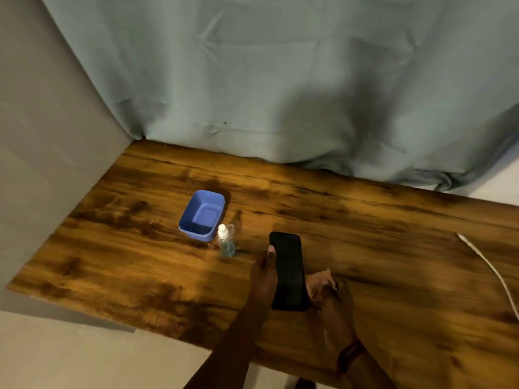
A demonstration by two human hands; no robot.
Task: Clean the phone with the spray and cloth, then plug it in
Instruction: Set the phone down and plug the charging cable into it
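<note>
A black phone [289,272] is held screen-up above the wooden table [393,248], near its front edge. My left hand [265,272] grips the phone's left side, thumb along the edge. My right hand [330,300] is at the phone's lower right corner, closed on a brownish cloth [323,279] that touches the phone. A small clear spray bottle [226,242] with blue liquid and a white nozzle stands upright just left of the phone. A white charging cable [488,265] lies along the table's right side.
A blue plastic tub [202,214] sits behind the spray bottle, nothing visible inside it. A grey-green curtain [280,80] hangs behind the table, and a grey wall [42,164] closes off the left side.
</note>
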